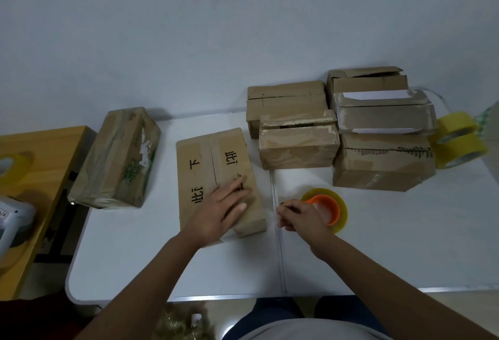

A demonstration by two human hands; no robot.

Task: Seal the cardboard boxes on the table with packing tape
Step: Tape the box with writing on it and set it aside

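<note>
1. At the table's middle, my left hand (220,211) lies flat, fingers straight, pressing the printed box (218,177).
2. My right hand (299,216) has curled fingers, seemingly pinching the tape end; I cannot tell for sure.
3. The tape roll (328,208) sits at three o'clock from the box, touching my right hand.
4. The box's long axis and seam run twelve to six, so I judge the tape must travel leftward, then along that line.

Bare table (378,231) lies right of the tape roll (328,208); stacked boxes (351,129) block behind.
</note>
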